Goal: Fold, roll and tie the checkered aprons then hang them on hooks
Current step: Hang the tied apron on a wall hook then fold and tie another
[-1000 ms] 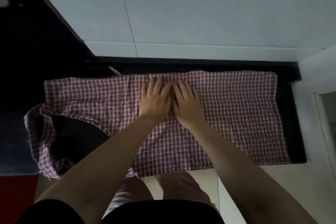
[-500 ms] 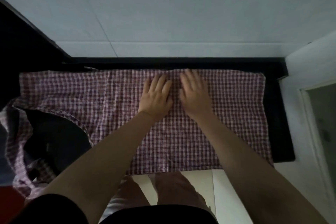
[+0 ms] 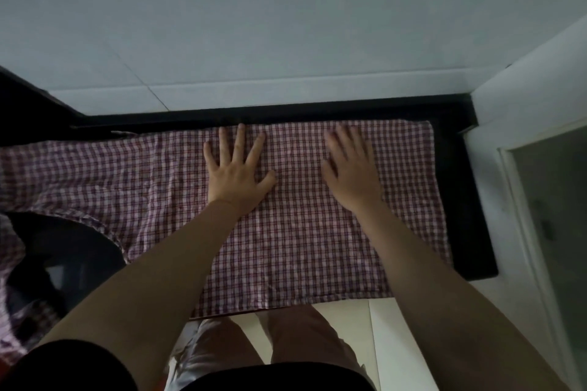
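On dark tabletop (image 3: 470, 200): apron (image 3: 301, 232) under flat, spread hands, left (image 3: 236, 173), right (image 3: 351, 173), apart. Overhanging left end may drag it off.

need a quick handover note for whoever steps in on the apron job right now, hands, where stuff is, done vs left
Left hand: open, fingers spread, flat on the checkered apron.
Right hand: open, flat on the same cloth, apart from the left hand.
Apron: spread over the dark counter. Its near edge hangs over the front; the bib end trails off to the left, where it drapes past the counter.
Done: apron laid out, looks folded lengthwise into a band, now being pressed flat.
Left: roll it, tie it, hang it on a hook. No hooks or other aprons in view.
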Action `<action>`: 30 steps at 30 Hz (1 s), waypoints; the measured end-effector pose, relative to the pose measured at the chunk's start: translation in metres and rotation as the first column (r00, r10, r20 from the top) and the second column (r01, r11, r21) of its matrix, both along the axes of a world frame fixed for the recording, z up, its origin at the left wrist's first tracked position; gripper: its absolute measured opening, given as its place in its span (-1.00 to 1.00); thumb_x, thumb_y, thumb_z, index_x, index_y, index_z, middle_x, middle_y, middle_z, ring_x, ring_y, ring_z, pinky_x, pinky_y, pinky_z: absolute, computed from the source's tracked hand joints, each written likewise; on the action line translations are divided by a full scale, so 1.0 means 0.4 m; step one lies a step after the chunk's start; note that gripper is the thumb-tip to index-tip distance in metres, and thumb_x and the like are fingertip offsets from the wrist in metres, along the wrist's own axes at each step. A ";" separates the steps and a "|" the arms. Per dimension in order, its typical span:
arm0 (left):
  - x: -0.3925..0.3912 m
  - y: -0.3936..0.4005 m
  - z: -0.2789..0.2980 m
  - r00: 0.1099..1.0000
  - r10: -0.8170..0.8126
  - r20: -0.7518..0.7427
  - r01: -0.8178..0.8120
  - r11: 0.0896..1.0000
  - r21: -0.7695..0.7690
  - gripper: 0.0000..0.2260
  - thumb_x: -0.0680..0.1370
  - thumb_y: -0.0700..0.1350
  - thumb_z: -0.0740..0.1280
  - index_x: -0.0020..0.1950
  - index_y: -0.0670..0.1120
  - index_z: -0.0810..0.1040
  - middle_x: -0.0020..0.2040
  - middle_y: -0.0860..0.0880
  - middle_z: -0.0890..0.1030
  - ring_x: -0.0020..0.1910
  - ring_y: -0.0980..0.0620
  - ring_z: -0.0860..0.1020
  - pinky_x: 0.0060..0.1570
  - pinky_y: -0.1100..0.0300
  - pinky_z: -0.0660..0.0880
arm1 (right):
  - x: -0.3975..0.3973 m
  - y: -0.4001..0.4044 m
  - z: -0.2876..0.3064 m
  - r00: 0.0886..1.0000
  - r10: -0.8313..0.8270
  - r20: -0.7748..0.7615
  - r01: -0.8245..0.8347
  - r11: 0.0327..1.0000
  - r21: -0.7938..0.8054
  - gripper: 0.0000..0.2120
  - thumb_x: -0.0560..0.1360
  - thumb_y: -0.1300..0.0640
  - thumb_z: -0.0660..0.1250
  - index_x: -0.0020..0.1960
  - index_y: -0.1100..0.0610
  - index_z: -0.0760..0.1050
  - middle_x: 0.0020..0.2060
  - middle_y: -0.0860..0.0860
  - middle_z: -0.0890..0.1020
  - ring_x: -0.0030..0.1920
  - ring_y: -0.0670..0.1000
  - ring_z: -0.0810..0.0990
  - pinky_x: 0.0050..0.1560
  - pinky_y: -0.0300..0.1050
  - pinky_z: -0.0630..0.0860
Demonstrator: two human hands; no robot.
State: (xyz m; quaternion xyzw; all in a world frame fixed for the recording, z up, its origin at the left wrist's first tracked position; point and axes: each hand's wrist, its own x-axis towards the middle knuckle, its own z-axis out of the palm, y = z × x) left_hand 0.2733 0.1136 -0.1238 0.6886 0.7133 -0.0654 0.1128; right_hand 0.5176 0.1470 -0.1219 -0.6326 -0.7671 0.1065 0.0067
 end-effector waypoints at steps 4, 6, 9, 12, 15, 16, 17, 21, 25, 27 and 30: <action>0.001 -0.002 0.001 1.000 -0.007 -0.021 0.007 1.000 -0.014 -0.30 0.52 0.41 -0.20 0.58 0.17 -0.30 0.59 -0.04 -0.33 0.55 -0.20 -0.32 0.48 -0.31 -0.21 | 0.089 0.047 -0.008 0.981 -0.193 0.032 0.194 0.981 -0.013 -0.41 0.66 -0.22 -0.18 0.63 -0.02 -0.12 0.62 0.01 -0.07 0.61 0.06 -0.14 0.57 0.19 -0.13; 0.001 -0.002 0.001 1.000 -0.001 -0.018 0.001 1.000 -0.012 -0.30 0.53 0.41 -0.19 0.59 0.16 -0.30 0.60 -0.05 -0.32 0.56 -0.20 -0.32 0.49 -0.31 -0.21 | 0.183 0.078 0.007 0.896 -0.440 0.057 0.443 0.896 -0.047 -0.37 0.66 -0.21 -0.19 0.63 0.07 -0.13 0.62 0.07 -0.06 0.60 0.11 -0.12 0.56 0.24 -0.11; 0.002 -0.002 -0.001 1.000 -0.002 -0.025 0.001 1.000 -0.011 -0.30 0.53 0.40 -0.19 0.59 0.16 -0.30 0.60 -0.05 -0.32 0.56 -0.20 -0.31 0.49 -0.31 -0.20 | 0.208 0.089 0.037 0.842 -0.530 0.102 0.535 0.845 -0.030 -0.38 0.69 -0.12 -0.15 0.63 0.19 -0.11 0.61 0.16 -0.04 0.60 0.15 -0.10 0.56 0.24 -0.08; 0.004 -0.002 -0.003 1.000 0.003 -0.022 -0.003 1.000 -0.006 -0.30 0.53 0.40 -0.18 0.59 0.16 -0.30 0.60 -0.05 -0.31 0.56 -0.20 -0.31 0.49 -0.31 -0.20 | 0.063 0.048 0.049 0.948 -0.317 0.019 0.315 0.946 0.081 -0.40 0.68 -0.09 -0.06 0.62 0.18 -0.04 0.60 0.15 0.02 0.60 0.15 -0.05 0.57 0.19 -0.05; 0.002 0.000 -0.005 0.999 -0.003 -0.033 0.003 1.000 0.002 -0.30 0.53 0.40 -0.19 0.59 0.16 -0.30 0.60 -0.05 -0.31 0.56 -0.20 -0.31 0.49 -0.31 -0.19 | -0.090 -0.037 0.022 0.998 0.024 -0.066 -0.025 1.000 -0.019 -0.39 0.66 -0.16 -0.06 0.63 0.08 -0.05 0.62 0.02 -0.04 0.61 0.04 -0.15 0.58 0.13 -0.14; 0.003 0.000 -0.005 0.999 -0.007 -0.034 0.007 1.000 0.001 -0.30 0.53 0.40 -0.19 0.59 0.15 -0.30 0.60 -0.05 -0.31 0.56 -0.21 -0.30 0.48 -0.31 -0.18 | -0.112 -0.065 0.012 0.993 0.103 -0.054 -0.106 0.993 -0.054 -0.38 0.66 -0.20 -0.09 0.63 0.05 -0.06 0.62 0.00 -0.06 0.60 0.01 -0.18 0.58 0.12 -0.16; 0.003 0.001 -0.005 0.999 -0.009 -0.033 0.009 1.000 0.002 -0.30 0.53 0.40 -0.19 0.59 0.15 -0.30 0.60 -0.06 -0.30 0.56 -0.21 -0.30 0.48 -0.32 -0.18 | -0.112 -0.080 0.001 0.987 0.159 -0.027 -0.160 0.984 -0.073 -0.37 0.65 -0.23 -0.11 0.63 0.03 -0.07 0.62 -0.01 -0.08 0.60 0.00 -0.20 0.58 0.12 -0.17; -0.001 0.000 0.001 1.000 -0.017 -0.015 0.016 1.000 -0.022 -0.30 0.53 0.40 -0.20 0.59 0.15 -0.30 0.60 -0.06 -0.31 0.56 -0.21 -0.31 0.48 -0.32 -0.20 | -0.006 -0.068 -0.005 0.996 0.064 0.056 -0.060 0.996 -0.059 -0.37 0.65 -0.25 -0.24 0.63 0.01 -0.19 0.61 -0.03 -0.18 0.59 0.01 -0.24 0.57 0.12 -0.19; -0.016 0.009 0.026 0.999 -0.040 0.027 0.043 0.993 -0.114 -0.29 0.54 0.42 -0.19 0.59 0.14 -0.30 0.59 -0.07 -0.34 0.55 -0.21 -0.34 0.48 -0.31 -0.24 | 0.124 -0.042 0.013 0.923 -0.351 0.159 0.363 0.930 -0.053 -0.35 0.66 -0.20 -0.27 0.62 0.14 -0.21 0.61 0.12 -0.13 0.60 0.12 -0.15 0.58 0.18 -0.08; -0.006 0.014 0.060 0.997 -0.002 0.079 0.014 0.989 -0.149 -0.31 0.57 0.39 -0.12 0.60 0.12 -0.25 0.60 -0.09 -0.30 0.56 -0.22 -0.31 0.48 -0.28 -0.28 | 0.117 -0.048 0.035 0.853 -0.488 0.184 0.504 0.862 -0.052 -0.35 0.68 -0.14 -0.19 0.61 0.24 -0.17 0.60 0.21 -0.08 0.60 0.18 -0.11 0.57 0.20 -0.03; 0.019 -0.029 0.103 0.984 0.056 0.167 -0.053 0.998 -0.017 -0.40 0.63 0.21 0.05 0.61 0.05 -0.05 0.62 -0.14 -0.11 0.58 -0.22 -0.15 0.50 -0.25 -0.17 | -0.008 -0.101 0.069 0.929 -0.355 0.100 0.356 0.935 0.014 -0.40 0.69 -0.07 -0.05 0.62 0.20 -0.07 0.60 0.18 -0.02 0.60 0.16 -0.07 0.57 0.17 -0.05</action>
